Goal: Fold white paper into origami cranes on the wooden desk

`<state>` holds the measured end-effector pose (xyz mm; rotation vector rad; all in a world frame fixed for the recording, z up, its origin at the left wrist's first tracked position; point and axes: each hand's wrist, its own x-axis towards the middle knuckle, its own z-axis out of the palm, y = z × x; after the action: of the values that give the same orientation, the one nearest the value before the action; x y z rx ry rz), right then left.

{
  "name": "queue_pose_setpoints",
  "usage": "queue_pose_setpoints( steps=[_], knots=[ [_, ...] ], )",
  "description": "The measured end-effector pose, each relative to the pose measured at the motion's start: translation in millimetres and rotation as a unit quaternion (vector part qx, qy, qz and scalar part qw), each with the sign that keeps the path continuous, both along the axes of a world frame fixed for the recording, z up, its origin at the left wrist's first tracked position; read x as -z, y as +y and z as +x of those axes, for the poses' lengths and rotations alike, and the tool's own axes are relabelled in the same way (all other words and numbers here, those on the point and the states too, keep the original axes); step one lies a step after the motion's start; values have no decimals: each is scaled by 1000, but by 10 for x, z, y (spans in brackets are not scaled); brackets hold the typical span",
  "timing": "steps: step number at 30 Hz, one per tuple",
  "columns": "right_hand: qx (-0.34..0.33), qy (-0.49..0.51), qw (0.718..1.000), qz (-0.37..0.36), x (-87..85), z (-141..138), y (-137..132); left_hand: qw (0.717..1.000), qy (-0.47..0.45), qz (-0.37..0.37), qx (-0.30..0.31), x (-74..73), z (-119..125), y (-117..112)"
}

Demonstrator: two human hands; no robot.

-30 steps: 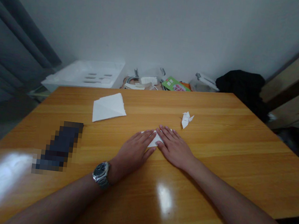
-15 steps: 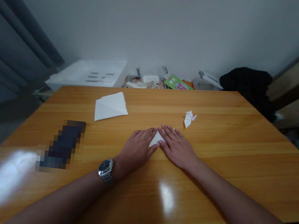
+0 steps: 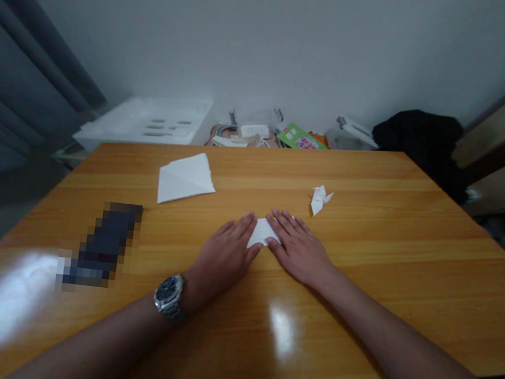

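Note:
Under my two hands, on the wooden table, lies a small piece of white folded paper (image 3: 262, 233). My right hand (image 3: 297, 246) rests flat over its right part, fingers stretched out, hiding that side. My left hand (image 3: 227, 247), with a metal watch (image 3: 169, 292) on its wrist, lies at the paper's left edge with its fingers extended. Beyond my right hand sits a small folded paper figure (image 3: 319, 199) with pointed tips. A stack of white paper sheets (image 3: 186, 179) lies farther off to the left.
A dark pixelated object (image 3: 107, 243) lies on the left of the wooden table (image 3: 368, 215). Behind the far edge are a white foam tray (image 3: 151, 120), a green book (image 3: 301, 137) and assorted items. Black cloth (image 3: 418, 135) is bunched at the back right.
My left hand has slid left, away from my right hand, and more of the small folded paper shows between them. The right hand has stayed almost in place.

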<state>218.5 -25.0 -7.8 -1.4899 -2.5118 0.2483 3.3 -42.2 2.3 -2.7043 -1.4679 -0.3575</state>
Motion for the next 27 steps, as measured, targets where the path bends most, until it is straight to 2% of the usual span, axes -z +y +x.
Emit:
queue_pose_setpoints(
  steps=[6, 11, 14, 17, 21, 27],
  knots=[
    [2, -11, 1000, -7, -17, -3, -3, 998, 40, 14, -38, -96, -104, -26],
    [3, -7, 1000, -6, -6, 0, -2, 995, 39, 46, -80, -181, -53, 20],
    [3, 0, 1000, -4, 15, 5, 2, 998, 9, 54, -28, -149, 14, 25],
    [1, 0, 1000, -7, 22, 12, 12, 999, -13, 22, 29, -65, 70, 5],
    [0, -7, 1000, -16, 0, 25, 30, 999, -23, -16, 38, 14, 79, -8],
    [1, 6, 999, -33, -18, 109, 64, 999, -28, -15, 39, 3, 50, 3]
  ],
)
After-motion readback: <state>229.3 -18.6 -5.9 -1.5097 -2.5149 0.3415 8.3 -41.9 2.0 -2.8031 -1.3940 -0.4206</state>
